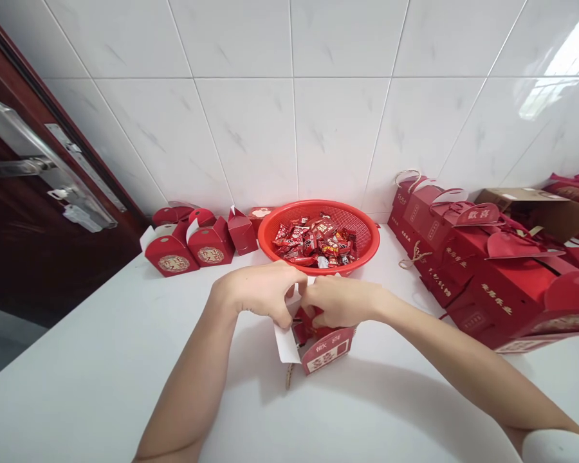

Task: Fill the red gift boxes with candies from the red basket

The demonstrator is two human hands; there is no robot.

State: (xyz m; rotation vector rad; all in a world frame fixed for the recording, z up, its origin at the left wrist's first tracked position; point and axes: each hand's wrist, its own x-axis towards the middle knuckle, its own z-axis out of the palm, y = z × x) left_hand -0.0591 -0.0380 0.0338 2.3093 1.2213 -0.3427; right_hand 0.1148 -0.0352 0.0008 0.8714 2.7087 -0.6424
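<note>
Wears on the right arm a white sleeve (557, 445) with a smooth, rounded edge, partly outside the lower right corner of the view and too little shown to tell its fabric. Leaves uncovered the slim right forearm (463, 364), tapering to a narrow wrist at the bare right hand (342, 299). Leaves uncovered the slim left forearm (195, 379) too, marked with a fine crease near the bottom edge and ending in the bare left hand (258, 292).
</note>
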